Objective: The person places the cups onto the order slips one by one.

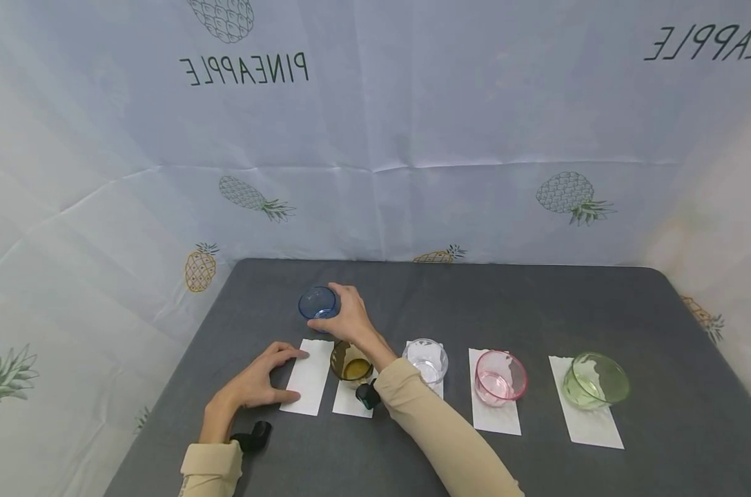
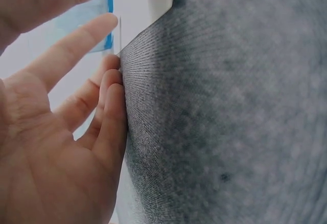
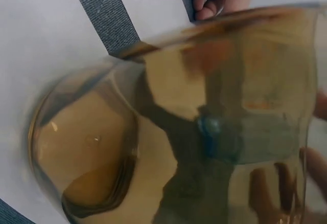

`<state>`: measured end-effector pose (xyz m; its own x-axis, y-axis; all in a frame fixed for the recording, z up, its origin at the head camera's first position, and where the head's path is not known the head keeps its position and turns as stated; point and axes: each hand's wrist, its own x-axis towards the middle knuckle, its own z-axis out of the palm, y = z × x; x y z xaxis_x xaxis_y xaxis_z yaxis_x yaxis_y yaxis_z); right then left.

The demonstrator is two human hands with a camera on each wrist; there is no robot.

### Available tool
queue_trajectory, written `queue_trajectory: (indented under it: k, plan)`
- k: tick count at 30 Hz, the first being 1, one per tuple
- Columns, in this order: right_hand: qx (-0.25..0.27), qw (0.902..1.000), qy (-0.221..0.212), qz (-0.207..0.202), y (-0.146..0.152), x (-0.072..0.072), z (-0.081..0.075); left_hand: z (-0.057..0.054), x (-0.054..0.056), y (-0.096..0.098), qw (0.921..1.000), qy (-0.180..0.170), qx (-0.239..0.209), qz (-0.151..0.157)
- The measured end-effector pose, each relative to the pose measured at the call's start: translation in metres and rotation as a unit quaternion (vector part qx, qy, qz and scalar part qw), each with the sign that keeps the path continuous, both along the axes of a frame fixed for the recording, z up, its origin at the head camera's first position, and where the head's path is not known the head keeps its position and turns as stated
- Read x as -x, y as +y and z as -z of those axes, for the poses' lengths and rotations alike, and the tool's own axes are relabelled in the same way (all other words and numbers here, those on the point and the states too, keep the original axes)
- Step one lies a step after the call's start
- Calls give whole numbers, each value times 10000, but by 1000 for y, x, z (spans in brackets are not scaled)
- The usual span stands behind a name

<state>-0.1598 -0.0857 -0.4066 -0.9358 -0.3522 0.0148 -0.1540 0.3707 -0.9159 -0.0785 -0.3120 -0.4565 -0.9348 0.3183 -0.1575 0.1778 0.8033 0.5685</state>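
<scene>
A blue glass (image 1: 315, 301) is at the back left of the table, and my right hand (image 1: 352, 319) grips its right side between thumb and fingers. In the left wrist view this glass (image 2: 109, 42) shows partly behind my fingers. My left hand (image 1: 256, 382) rests beside the leftmost white paper strip (image 1: 308, 378), fingers and thumb spread at its left edge. Under my right forearm an amber glass (image 1: 350, 364) stands on the second strip (image 1: 350, 404). That amber glass (image 3: 87, 142) fills much of the right wrist view and partly hides my right fingers.
To the right stand a clear glass (image 1: 426, 359), a pink-rimmed glass (image 1: 500, 378) and a green glass (image 1: 596, 381), each on a white paper strip. The grey table (image 1: 444, 455) meets a pineapple-print cloth (image 1: 382, 124) at its back edge.
</scene>
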Motion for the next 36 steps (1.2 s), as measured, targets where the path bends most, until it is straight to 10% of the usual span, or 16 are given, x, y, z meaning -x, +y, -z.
queue_trajectory:
  k: [36]
  plan:
    - [-139,9998,-33,119,-6,6,13,2,1,0,9998,-146,122,-109]
